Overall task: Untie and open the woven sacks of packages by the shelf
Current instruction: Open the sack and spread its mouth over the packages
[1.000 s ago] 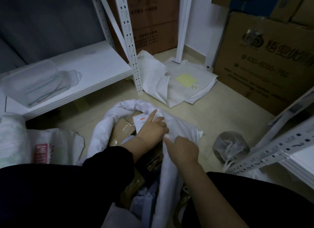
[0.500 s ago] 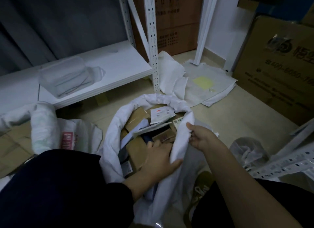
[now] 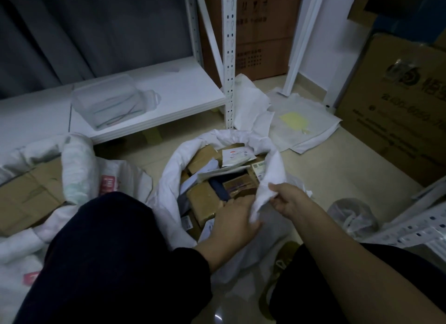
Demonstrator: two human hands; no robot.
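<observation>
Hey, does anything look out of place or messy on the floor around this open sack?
Yes. Flattened white sacks lie crumpled on the floor by the shelf post, and a clear plastic container lies tipped on its side on the low shelf.

Two white woven sacks stand open: one at centre (image 3: 169, 179), one at nine o'clock (image 3: 77, 159). One clear plastic box (image 3: 108, 101) at eleven. Two brown cardboard cartons, twelve (image 3: 253, 34) and two o'clock (image 3: 398, 106). Two hands, left (image 3: 235, 217) and right (image 3: 288, 199).

Partial number "400-6060-7" on the large cardboard box (image 3: 395, 121).
</observation>
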